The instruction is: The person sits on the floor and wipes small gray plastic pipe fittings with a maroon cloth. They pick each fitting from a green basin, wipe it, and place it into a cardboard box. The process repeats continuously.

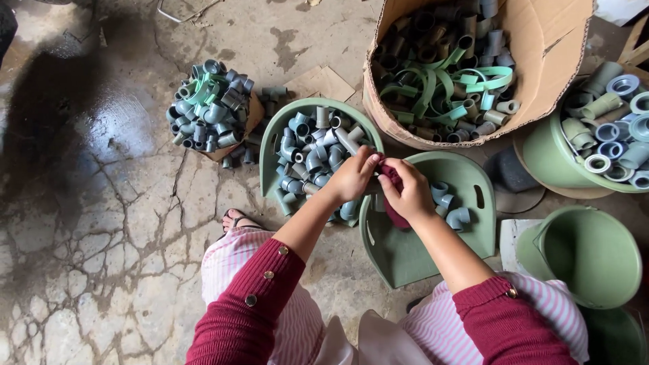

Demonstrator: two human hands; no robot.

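Above the cracked floor [122,223], the left hand [351,177] and right hand [409,192] are meeting, fingers closing around a dark red cloth [394,177]. They are hovering between a green tray [274,145] heaped with grey pipe fittings [312,159] and a second green tray [473,179] holding a few elbows [451,206].

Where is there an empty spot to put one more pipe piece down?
The right green tray is mostly bare, with only a few elbows. The cracked floor left of the pipe pile is open too. The left tray, cardboard box and bowl are crowded.
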